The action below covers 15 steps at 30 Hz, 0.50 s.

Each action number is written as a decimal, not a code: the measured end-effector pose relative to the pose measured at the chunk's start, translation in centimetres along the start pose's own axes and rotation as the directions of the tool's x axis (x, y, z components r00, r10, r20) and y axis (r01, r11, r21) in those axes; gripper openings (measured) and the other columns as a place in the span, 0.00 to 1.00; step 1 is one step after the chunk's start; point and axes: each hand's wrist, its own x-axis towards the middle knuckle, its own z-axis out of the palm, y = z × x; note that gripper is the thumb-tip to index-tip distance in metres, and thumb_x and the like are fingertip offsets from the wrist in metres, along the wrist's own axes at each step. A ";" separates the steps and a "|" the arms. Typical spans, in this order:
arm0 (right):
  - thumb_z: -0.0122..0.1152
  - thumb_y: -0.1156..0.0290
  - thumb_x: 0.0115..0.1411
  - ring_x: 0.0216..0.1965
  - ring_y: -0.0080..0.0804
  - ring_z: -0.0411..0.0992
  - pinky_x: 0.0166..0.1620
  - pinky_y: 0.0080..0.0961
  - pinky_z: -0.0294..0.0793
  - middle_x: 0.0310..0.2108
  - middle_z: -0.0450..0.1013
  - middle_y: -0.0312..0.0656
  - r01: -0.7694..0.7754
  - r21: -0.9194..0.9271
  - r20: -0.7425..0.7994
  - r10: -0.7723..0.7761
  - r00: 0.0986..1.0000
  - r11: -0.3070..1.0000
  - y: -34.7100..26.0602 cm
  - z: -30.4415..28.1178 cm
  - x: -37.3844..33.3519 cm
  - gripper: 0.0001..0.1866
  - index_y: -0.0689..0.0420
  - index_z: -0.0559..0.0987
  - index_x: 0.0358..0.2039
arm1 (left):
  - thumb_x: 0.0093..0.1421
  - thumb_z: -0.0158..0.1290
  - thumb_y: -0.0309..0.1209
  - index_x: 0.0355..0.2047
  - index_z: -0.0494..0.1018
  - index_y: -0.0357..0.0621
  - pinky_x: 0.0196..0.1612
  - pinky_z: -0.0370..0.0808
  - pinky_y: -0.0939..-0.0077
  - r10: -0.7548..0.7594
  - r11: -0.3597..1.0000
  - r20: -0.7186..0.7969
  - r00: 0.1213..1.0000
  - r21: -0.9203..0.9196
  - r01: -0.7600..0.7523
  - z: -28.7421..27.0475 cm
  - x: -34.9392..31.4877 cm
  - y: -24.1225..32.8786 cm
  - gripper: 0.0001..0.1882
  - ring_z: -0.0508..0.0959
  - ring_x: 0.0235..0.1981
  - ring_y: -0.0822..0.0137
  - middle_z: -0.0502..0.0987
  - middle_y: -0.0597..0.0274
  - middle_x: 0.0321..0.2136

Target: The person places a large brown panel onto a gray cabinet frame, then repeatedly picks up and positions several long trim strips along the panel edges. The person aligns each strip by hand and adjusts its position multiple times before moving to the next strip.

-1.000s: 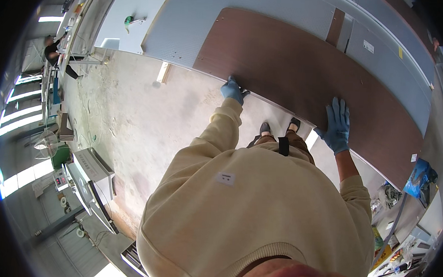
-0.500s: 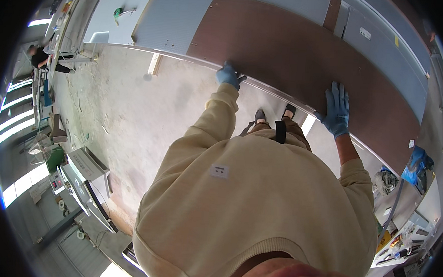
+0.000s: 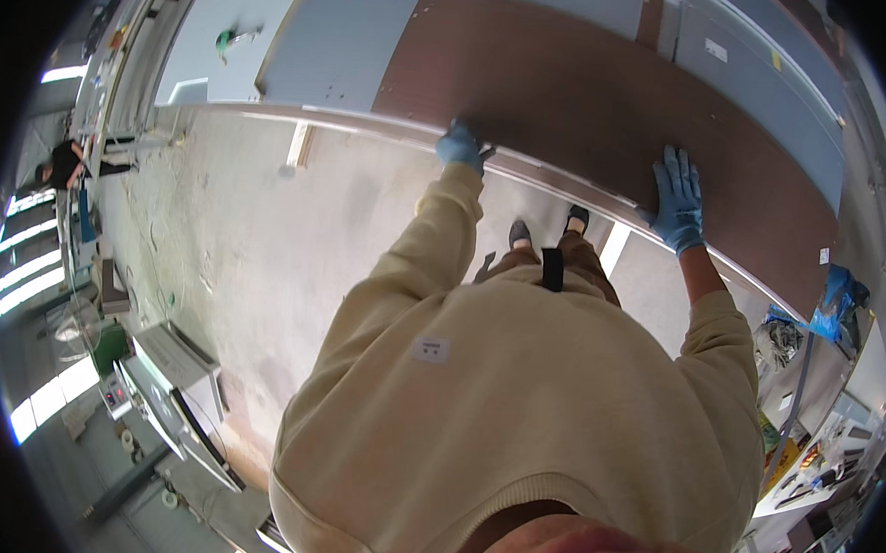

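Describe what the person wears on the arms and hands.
Both hands wear thin, snug blue disposable gloves: the left hand and the right hand. The arms are in a loose cream sweatshirt with ribbed cuffs; the right sleeve is pushed up the forearm, the left sleeve reaches the glove. No markings show on the sleeves.

Both my arms reach forward: my gloved left hand (image 3: 460, 145) curls its fingers closed, my gloved right hand (image 3: 678, 201) presses flat, fingers spread.

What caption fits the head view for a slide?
Left hand grips the edge of a brown panel while the right hand lies flat on it.
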 end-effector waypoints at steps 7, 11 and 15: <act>0.80 0.51 0.45 0.79 0.55 0.41 0.78 0.56 0.44 0.78 0.45 0.52 -0.114 0.039 0.131 0.108 0.985 0.993 -0.1 -1.3 0.1 0.50 0.55 0.69 0.66 | 0.67 0.55 0.44 0.76 0.45 0.35 0.76 0.51 0.48 0.785 0.169 0.088 0.614 0.922 -0.347 1.1 -3.8 -0.2 0.47 0.46 0.77 0.37 0.40 0.32 0.77; 0.80 0.51 0.45 0.80 0.54 0.39 0.78 0.55 0.44 0.79 0.44 0.51 -0.074 0.062 0.086 0.069 0.994 0.995 0.2 -1.6 -0.4 0.50 0.55 0.69 0.67 | 0.64 0.57 0.50 0.76 0.50 0.40 0.75 0.46 0.38 0.693 -0.472 0.692 0.203 0.648 -0.598 1.9 -5.6 -2.3 0.48 0.48 0.77 0.38 0.50 0.39 0.76; 0.82 0.55 0.43 0.76 0.58 0.52 0.75 0.57 0.52 0.76 0.54 0.54 0.101 0.135 -0.173 -0.077 0.982 0.986 1.6 -0.4 -2.0 0.49 0.57 0.72 0.65 | 0.62 0.58 0.55 0.74 0.57 0.39 0.73 0.36 0.23 0.513 -0.494 0.829 0.224 0.498 -0.712 1.3 -3.7 -4.2 0.48 0.49 0.77 0.39 0.55 0.38 0.75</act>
